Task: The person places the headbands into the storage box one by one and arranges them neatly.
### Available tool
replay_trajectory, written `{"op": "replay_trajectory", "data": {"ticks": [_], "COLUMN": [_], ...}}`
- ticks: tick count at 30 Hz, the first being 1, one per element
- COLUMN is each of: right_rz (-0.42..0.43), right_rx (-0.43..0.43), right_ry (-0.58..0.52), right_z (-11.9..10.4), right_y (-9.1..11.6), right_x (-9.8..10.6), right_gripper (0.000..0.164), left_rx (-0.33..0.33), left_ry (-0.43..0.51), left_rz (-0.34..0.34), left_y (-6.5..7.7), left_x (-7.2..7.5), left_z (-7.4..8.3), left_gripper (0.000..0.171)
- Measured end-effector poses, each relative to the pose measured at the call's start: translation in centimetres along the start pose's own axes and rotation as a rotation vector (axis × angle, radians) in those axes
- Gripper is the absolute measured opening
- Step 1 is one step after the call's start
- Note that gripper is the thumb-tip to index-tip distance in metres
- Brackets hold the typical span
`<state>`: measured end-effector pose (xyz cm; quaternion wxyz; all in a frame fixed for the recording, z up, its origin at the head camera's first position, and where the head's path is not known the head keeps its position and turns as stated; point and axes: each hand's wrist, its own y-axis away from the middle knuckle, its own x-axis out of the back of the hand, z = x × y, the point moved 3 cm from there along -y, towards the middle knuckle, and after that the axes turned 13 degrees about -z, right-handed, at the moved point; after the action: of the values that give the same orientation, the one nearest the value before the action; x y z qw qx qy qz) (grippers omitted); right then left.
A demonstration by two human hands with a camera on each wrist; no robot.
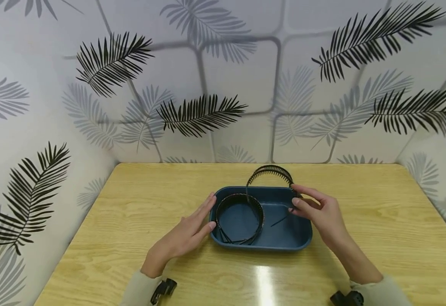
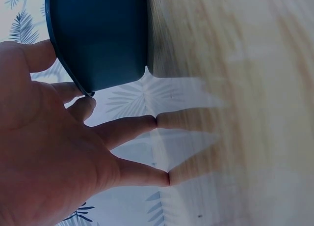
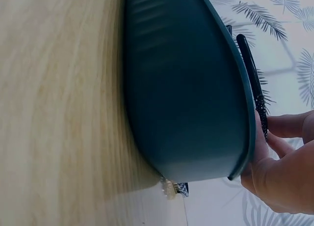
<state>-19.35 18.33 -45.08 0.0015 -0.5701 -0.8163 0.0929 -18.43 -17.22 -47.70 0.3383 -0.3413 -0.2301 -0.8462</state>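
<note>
A dark blue oblong tray (image 1: 261,247) sits on the table between both hands. Inside its left half lie black headbands (image 1: 242,196), nested in a ring. At the tray's left end, my left hand (image 1: 187,234) touches the rim with its fingers extended; in the left wrist view two fingertips reach down to the table. My right hand (image 1: 320,213) pinches a black toothed headband (image 1: 270,169) over the tray's right end, its arch rising above the far rim. The right wrist view shows this headband (image 3: 252,71) between thumb and fingers, close beside the tray wall (image 3: 191,88).
The light wooden table (image 1: 146,191) runs back to a wall (image 1: 238,76) printed with feather leaves. Small black devices are strapped to the left wrist (image 1: 163,291) and the right wrist (image 1: 347,298).
</note>
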Motion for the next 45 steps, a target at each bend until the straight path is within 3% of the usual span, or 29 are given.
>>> {"op": "replay_trajectory", "data": {"ticks": [26, 45], "right_rz": [-0.079, -0.124], "right_rx": [-0.078, -0.116], "right_ry": [0.100, 0.102], "right_z": [1.1, 2.5], "right_y": [-1.4, -2.3], "right_x": [-3.8, -4.6], "right_gripper": [0.043, 0.044], "left_rx": [-0.002, 0.002], "left_ry": [-0.018, -0.022], "left_rz": [0.003, 0.000], "left_y": [0.1, 0.2], "left_x": [0.4, 0.3], "left_z": [-0.1, -0.1], "left_gripper": [0.068, 0.068]}}
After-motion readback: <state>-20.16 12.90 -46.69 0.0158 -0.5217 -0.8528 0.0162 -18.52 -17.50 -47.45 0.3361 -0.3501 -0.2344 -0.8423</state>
